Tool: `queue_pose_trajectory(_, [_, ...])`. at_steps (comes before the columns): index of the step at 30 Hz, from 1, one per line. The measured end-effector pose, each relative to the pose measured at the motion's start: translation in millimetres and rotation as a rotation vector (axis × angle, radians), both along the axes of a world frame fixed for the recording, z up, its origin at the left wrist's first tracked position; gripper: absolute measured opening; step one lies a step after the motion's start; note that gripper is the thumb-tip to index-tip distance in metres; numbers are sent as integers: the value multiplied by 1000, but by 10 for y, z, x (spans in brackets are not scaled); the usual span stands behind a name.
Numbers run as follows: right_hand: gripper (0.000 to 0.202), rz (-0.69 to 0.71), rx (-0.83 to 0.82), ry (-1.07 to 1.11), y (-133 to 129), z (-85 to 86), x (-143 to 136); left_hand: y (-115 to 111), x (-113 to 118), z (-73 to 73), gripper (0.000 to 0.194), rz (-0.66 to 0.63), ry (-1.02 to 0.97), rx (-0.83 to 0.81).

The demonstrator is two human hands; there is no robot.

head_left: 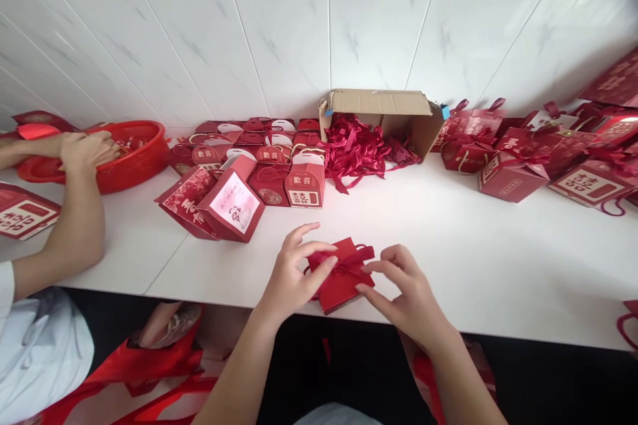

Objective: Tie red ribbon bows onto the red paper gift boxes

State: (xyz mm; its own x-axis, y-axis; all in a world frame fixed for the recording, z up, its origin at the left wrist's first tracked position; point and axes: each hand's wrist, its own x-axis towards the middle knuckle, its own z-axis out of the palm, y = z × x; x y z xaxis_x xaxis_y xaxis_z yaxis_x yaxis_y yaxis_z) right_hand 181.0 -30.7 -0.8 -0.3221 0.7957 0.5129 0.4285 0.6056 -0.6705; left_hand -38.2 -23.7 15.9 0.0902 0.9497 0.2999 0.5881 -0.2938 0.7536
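A small red gift box (343,289) lies on the white counter in front of me, with a dark red ribbon (355,261) tied in a bow across its top. My left hand (295,272) reaches over the box's left side, thumb and index finger closed on the left loop of the bow. On the other side, my right hand (401,285) is at the box's right edge. Its thumb and index finger are apart, their tips close to the bow's right end and the box edge; whether they touch the ribbon is hard to tell.
Behind the box stands an open cardboard carton (381,103) full of red ribbons (356,149). Several red gift boxes (304,186) crowd its left, and more ribboned boxes (513,176) stand right. At far left, a co-worker's hands (87,149) are over a red basin (134,169).
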Motion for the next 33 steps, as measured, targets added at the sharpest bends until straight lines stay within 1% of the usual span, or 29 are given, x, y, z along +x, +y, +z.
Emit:
queue_pose_trajectory(2, [18, 6, 16, -54, -15, -20, -51, -6, 83, 19, 12, -33, 122, 31])
queue_pose_trajectory(4, [16, -1, 24, -75, 4, -50, -92, -13, 142, 2, 10, -24, 169, 37])
queue_pose_trajectory(8, [15, 2, 5, -46, 43, -95, -119, -28, 184, -71, 11, 17, 125, 27])
queue_pose_trajectory(11, [17, 11, -17, 8, 38, -114, -113, -39, 194, -94, 12, 30, 89, 24])
queue_pose_trajectory(15, [26, 26, -58, 30, 32, -170, -72, -45, 199, -105, 12, 34, 76, 32])
queue_pose_trajectory(17, [31, 60, -77, 26, 36, -216, -42, -43, 191, -124, 10, 28, 78, 44])
queue_pose_trajectory(19, [40, 104, -76, 26, 40, -255, -16, -40, 180, -148, 10, 25, 75, 41])
queue_pose_trajectory(21, [47, 137, -58, 26, 42, -271, -2, -39, 170, -171, 10, 29, 68, 31])
queue_pose_trajectory(23, [49, 168, -51, 11, 43, -262, -1, -39, 164, -185, 10, 29, 63, 22])
queue_pose_trajectory(25, [46, 181, -56, -22, 47, -245, -10, -40, 162, -189, 11, 28, 66, 22])
queue_pose_trajectory(28, [35, 156, -46, -70, 61, -246, -28, -44, 160, -185, 11, 24, 88, 56])
queue_pose_trajectory(33, [29, 113, 49, -56, 95, -294, -50, -50, 157, -176, 10, 29, 119, 110])
